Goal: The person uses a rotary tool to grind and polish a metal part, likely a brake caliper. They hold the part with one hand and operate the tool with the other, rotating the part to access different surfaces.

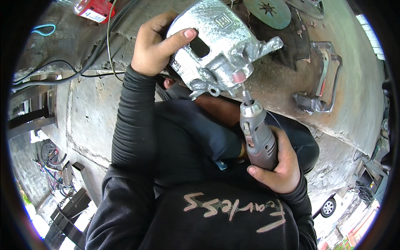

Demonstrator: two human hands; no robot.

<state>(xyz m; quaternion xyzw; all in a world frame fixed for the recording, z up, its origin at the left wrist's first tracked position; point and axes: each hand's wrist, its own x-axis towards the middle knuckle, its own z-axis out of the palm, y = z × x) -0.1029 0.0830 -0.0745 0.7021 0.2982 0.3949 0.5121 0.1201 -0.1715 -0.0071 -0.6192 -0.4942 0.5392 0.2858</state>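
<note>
A silver brake caliper (221,37) with a rectangular opening is held up at the upper middle. My left hand (156,46) is closed round its left side, the thumb lying beside the opening. In my right hand (283,166) is a grey rotary tool (259,135), gripped by its body and pointing upward. A pinkish grinding bit (239,77) at the tool's tip looks blurred. It is at the caliper's lower edge, close to a lug; I cannot tell whether they touch.
On the worn floor at the right lies a metal caliper bracket (321,79). A greenish disc (268,12) is at the top, near a dark cloth (291,41). At upper left are a red-labelled container (93,9) and a dark corrugated hose (100,46).
</note>
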